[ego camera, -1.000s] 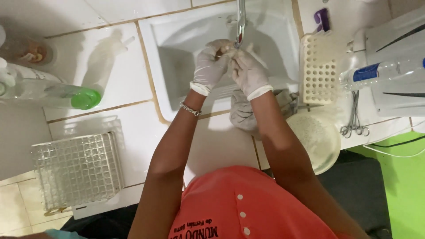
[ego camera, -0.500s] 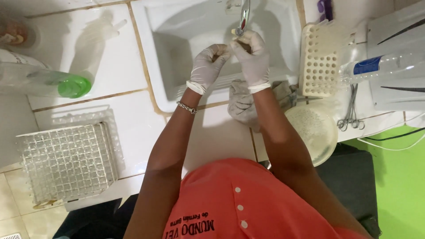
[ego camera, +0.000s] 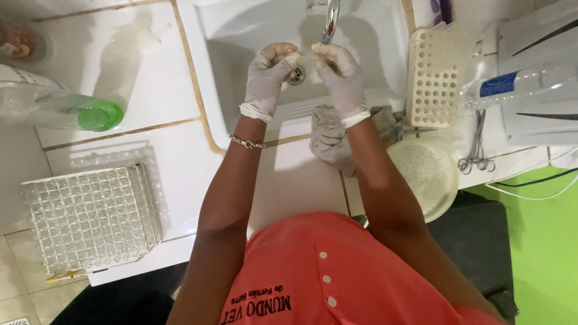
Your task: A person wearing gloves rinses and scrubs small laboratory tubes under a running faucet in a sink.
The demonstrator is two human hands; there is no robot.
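1. Pale latex gloves cover both hands, which meet over the white sink (ego camera: 217, 72) right under the chrome tap (ego camera: 330, 21), likely so that whatever runs off falls into the basin and not onto the counter.
2. The left hand (ego camera: 268, 75) has its fingers curled in, thumb and fingertips pinched on one end of a small pale object (ego camera: 304, 53); the rest of the hand is loosely closed.
3. The right hand (ego camera: 342, 75) mirrors it, fingertips pressed together on the other end of the same small thing, so the piece sits between the two hands just below the spout. I cannot tell what it is; it is too small and mostly covered.
4. The drain (ego camera: 295, 76) lies straight beneath the hands.
5. A grey cloth (ego camera: 328, 135) is bunched on the sink's near edge, touching the right forearm, handy for wiping.
6. To the right stands a cream rack with rows of holes (ego camera: 432, 78); beyond it lie a clear bottle with a blue label (ego camera: 518, 84) and metal scissors-like instruments (ego camera: 475, 147).
7. A round pale bowl (ego camera: 427, 174) sits just beside the right elbow.
8. Well to the left, on the white tiled counter (ego camera: 150, 102), a clear bottle with a green cap (ego camera: 66, 111) lies on its side, and a wire grid rack (ego camera: 93, 216) stands nearer the person.
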